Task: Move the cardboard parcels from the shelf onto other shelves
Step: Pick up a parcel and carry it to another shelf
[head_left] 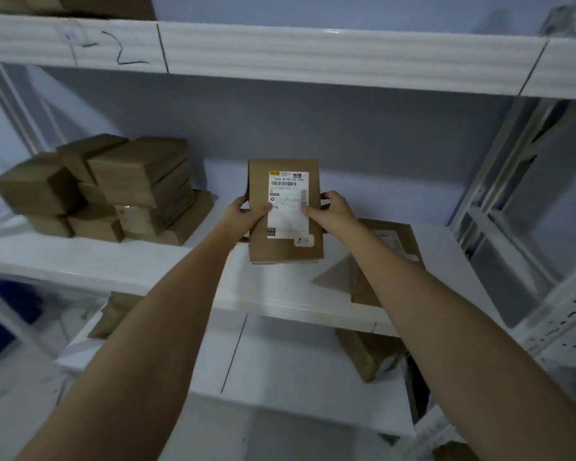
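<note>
A flat brown cardboard parcel (285, 251) with a white shipping label facing me is held upright above the middle white shelf (167, 261). My left hand (243, 214) grips its left edge, thumb on the label. My right hand (333, 211) grips its right edge, thumb also on the label. Another flat parcel (396, 241) lies on the same shelf to the right, partly hidden behind my right forearm. A stack of several brown parcels (120, 188) sits at the shelf's left end.
An upper shelf (313, 51) with a handwritten mark runs overhead. On the lower shelf (280, 367) lie a parcel at left (113, 314) and one at right (366, 357). A white metal upright (499, 201) stands at right.
</note>
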### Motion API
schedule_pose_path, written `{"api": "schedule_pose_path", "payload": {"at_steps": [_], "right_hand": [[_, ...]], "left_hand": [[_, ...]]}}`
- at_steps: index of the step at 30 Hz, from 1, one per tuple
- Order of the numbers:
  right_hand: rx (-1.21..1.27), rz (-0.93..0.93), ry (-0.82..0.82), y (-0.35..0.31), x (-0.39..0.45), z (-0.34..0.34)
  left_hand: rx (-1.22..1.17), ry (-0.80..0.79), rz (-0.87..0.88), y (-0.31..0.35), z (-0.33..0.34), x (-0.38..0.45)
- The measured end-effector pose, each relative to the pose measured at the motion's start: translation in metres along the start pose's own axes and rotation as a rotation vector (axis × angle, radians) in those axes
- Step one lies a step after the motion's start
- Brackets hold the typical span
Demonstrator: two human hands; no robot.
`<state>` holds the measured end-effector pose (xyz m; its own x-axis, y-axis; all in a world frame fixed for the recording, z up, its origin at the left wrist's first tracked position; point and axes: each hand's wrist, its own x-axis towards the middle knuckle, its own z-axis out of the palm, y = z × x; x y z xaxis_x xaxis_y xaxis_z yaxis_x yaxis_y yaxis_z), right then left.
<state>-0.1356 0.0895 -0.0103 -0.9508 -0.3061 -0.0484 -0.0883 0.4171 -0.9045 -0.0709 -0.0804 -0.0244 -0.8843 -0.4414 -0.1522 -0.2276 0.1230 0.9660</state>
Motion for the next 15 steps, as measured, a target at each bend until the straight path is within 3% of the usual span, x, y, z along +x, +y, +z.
{"api": "schedule_pose_path", "payload": {"at_steps": [7,15], "right_hand": [[0.081,-0.033,-0.182,-0.023,-0.02,0.097],[0.152,-0.197,-0.297,-0.092,-0.054,0.197]], "left_hand": [[0.0,0.181,-0.05,-0.04,-0.099,-0.038],[0.028,0.383,0.065,-0.044,-0.216,-0.085]]}}
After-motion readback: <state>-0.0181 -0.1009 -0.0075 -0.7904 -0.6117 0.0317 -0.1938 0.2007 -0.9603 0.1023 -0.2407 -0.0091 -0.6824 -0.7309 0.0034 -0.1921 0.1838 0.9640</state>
